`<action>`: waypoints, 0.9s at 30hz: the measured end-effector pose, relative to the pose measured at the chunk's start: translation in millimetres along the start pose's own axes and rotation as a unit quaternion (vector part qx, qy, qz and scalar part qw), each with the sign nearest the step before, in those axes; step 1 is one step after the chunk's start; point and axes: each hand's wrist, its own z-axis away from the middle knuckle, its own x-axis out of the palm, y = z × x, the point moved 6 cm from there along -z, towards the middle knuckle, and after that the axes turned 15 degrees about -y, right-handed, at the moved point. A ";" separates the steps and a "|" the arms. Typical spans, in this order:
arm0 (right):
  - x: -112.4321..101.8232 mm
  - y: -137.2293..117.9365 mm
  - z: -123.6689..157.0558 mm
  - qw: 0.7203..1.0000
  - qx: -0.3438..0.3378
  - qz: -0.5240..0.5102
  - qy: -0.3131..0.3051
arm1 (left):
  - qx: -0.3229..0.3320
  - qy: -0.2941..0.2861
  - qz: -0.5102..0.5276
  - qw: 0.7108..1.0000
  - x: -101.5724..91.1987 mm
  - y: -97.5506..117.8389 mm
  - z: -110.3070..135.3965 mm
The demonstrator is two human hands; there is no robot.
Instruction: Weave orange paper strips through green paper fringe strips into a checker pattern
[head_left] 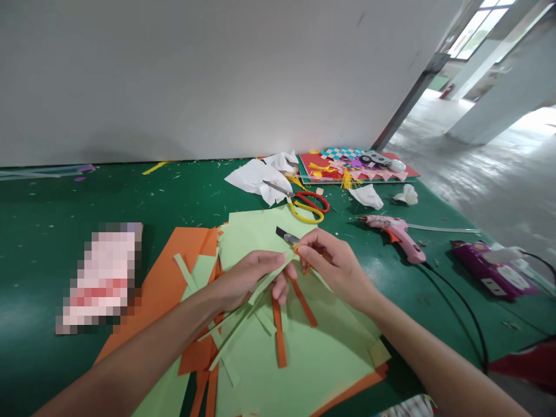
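Note:
My left hand (249,278) is closed around a bunch of light green and orange paper strips (278,321) that hang down from its fingers. My right hand (332,260) grips a utility knife (287,236), its dark blade end pointing up and left, just above the left fingers. Both hands hover over light green paper sheets (304,353) lying on orange paper sheets (174,260) on the green table (52,214).
Yellow and red scissors (306,205) and crumpled white paper (256,176) lie behind the sheets. A pink glue gun (397,231) with a black cable (460,307) is to the right, near a purple box (490,272). A woven paper craft (351,165) sits at the back.

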 end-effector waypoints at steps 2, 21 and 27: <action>0.6 0.5 -0.1 1.000 0.002 -0.004 0.000 | -0.005 -0.001 0.013 1.000 -0.2 -1.3 0.1; -9.0 -5.0 2.4 0.999 -0.012 -0.012 0.030 | 0.001 0.001 0.008 1.000 -2.4 -0.2 0.4; -16.2 -4.0 2.9 0.998 -0.033 -0.026 0.050 | -0.005 0.021 0.006 1.000 -5.2 -2.8 0.9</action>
